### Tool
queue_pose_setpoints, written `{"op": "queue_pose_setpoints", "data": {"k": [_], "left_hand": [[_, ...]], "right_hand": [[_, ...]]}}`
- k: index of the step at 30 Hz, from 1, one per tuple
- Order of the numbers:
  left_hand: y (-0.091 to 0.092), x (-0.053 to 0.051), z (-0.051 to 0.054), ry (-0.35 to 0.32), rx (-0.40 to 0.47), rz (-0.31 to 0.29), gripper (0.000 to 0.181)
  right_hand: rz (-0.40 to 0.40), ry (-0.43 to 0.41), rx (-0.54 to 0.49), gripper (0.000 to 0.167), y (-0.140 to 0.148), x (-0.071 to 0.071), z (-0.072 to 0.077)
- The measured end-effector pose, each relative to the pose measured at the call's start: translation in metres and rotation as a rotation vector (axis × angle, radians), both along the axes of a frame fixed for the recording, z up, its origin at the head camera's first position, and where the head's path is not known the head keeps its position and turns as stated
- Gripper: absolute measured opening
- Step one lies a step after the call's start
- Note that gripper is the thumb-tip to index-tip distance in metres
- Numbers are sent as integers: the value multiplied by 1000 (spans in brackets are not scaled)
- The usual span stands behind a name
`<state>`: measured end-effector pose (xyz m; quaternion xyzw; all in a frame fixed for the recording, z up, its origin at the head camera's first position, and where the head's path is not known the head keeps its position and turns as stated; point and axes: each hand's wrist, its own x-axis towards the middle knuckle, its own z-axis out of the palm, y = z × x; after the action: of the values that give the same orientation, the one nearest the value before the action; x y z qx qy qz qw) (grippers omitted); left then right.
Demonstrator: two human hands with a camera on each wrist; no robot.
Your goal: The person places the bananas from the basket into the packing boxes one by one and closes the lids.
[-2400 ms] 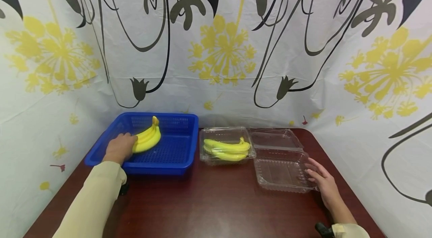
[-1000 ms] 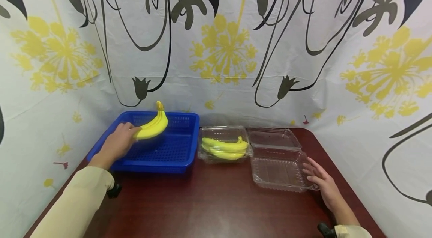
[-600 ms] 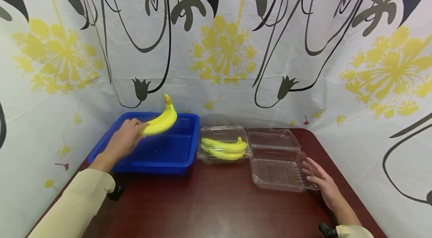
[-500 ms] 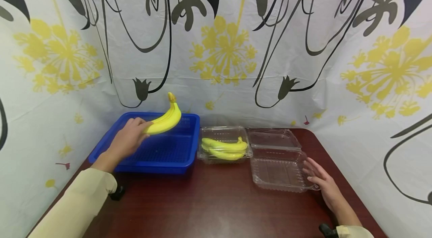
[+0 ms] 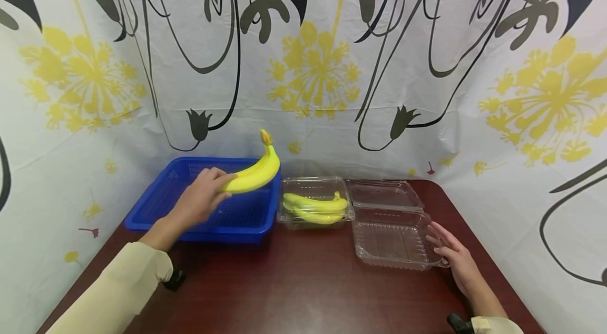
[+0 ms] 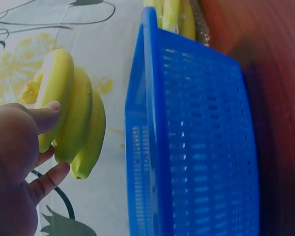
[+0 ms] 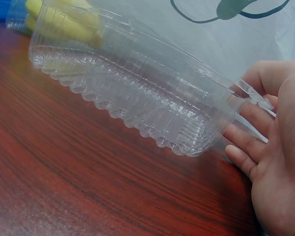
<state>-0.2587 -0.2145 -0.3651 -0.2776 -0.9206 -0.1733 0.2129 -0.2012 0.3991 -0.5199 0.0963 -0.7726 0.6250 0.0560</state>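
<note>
My left hand (image 5: 201,197) grips a bunch of yellow bananas (image 5: 256,173) by its lower end, with the stem end pointing up. The bunch is held above the right side of a blue plastic basket (image 5: 142,218). In the left wrist view, the thumb lies across one banana (image 6: 58,88) of the bunch and the fingers are behind and beneath. My right hand (image 5: 457,257) touches the right side of an open clear plastic clamshell container (image 5: 393,244), its fingers fairly straight along the wall. Nothing lies in that container (image 7: 137,98), and its lid (image 5: 386,194) is folded back.
Between basket and open container stands a closed clear clamshell (image 5: 289,218) holding another bunch of bananas (image 5: 317,210). All rest on a dark red-brown wooden table (image 5: 303,286). A white patterned cloth (image 5: 327,149) rises behind and at both sides.
My left hand has lifted the bananas out of the blue basket and carried them up and to the right. The right hand has stayed at the open container.
</note>
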Motion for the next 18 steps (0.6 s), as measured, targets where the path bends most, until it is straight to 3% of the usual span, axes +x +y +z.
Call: {"op": "queue_pose_setpoints", "data": {"k": [9, 18], "left_hand": [[14, 4, -7, -6, 37, -79, 42], [32, 10, -11, -55, 110, -128, 40]], "right_hand": [[-10, 6, 5, 56, 0, 1, 1], [-11, 11, -20, 56, -2, 1, 2]]}}
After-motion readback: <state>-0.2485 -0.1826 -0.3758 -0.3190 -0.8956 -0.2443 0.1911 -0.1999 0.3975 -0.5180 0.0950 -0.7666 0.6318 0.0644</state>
